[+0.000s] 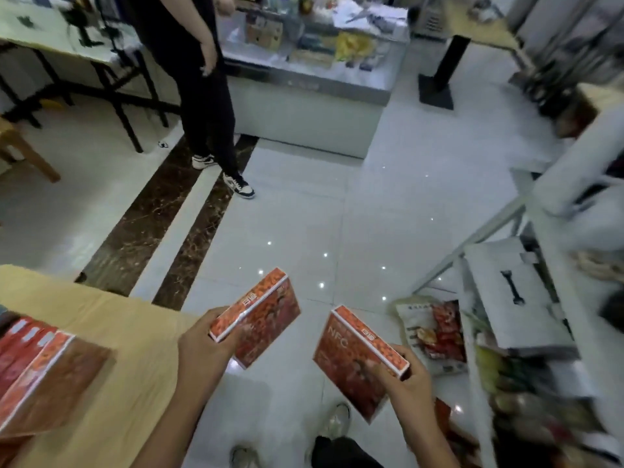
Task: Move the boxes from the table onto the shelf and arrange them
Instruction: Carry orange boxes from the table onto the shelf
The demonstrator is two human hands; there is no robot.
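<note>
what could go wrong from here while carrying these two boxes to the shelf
The left hand and right hand each grip one box at one end, over the floor; the left box or right box might slip and fall. A bag lies on the floor by the shelf and could be stepped on. The shelf's lower level looks crowded, so a box might knock things off.
</note>
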